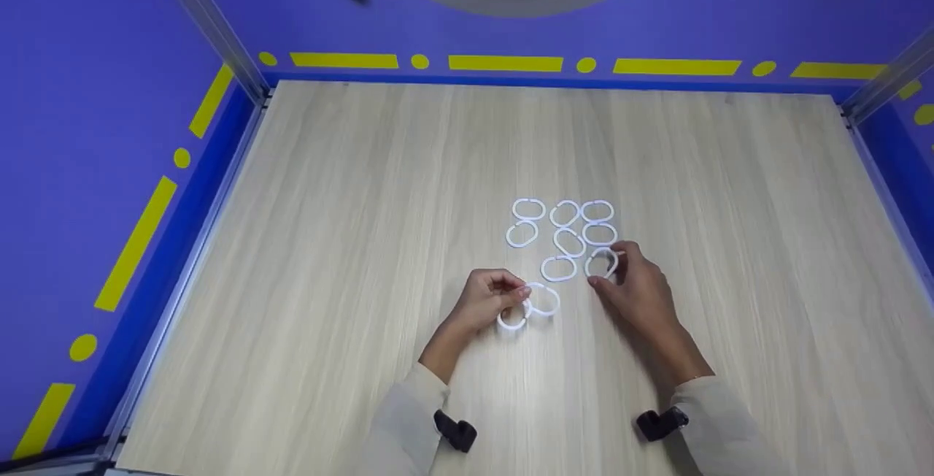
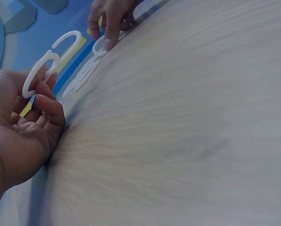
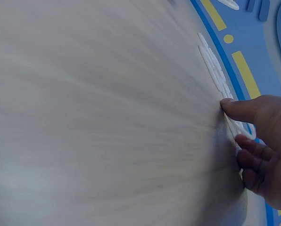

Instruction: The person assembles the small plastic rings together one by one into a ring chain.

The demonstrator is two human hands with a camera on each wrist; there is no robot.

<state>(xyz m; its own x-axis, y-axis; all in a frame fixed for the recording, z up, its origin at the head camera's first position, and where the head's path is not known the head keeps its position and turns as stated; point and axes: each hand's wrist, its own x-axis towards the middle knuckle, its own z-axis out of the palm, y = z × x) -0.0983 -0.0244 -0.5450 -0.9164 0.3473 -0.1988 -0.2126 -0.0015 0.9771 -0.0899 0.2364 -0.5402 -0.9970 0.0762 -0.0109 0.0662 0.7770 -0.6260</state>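
My left hand (image 1: 487,299) pinches white plastic shower curtain rings between thumb and fingers: two open-ended ovals, one ring (image 1: 544,301) hooked to or touching the other ring (image 1: 513,317). In the left wrist view this pair (image 2: 65,51) is held up off the table; the thumb and fingers hide part of the join. To the right, my right hand (image 1: 642,288) has its thumb and fingertips at opposite edges of another curtain ring (image 1: 588,266), gripping it. In the right wrist view that ring (image 3: 252,133) looks tilted up from the table.
Several more white rings lie flat just beyond the hands, among them a near ring (image 1: 558,279) and a far-left ring (image 1: 529,219). They rest on a wood-grain table (image 1: 365,206). Blue-purple panels (image 1: 496,31) with yellow marks rise at the back and sides.
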